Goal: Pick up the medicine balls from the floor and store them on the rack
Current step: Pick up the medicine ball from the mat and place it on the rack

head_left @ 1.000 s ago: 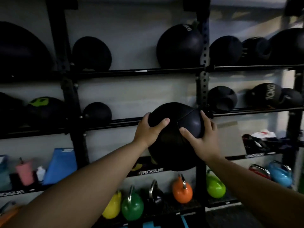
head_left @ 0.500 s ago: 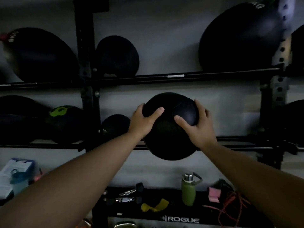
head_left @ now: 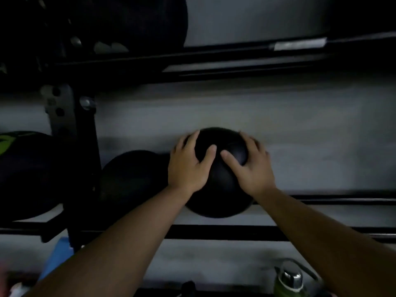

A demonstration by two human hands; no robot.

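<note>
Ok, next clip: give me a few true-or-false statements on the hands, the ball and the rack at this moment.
1. The left hand and the right hand both hold the black ball. True.
2. That ball is bright orange. False: it is black.
3. Another dark ball sits on the rack just left of the held one. True.
4. The bottle at the lower right is blue. False: it is green with a silver cap.
</note>
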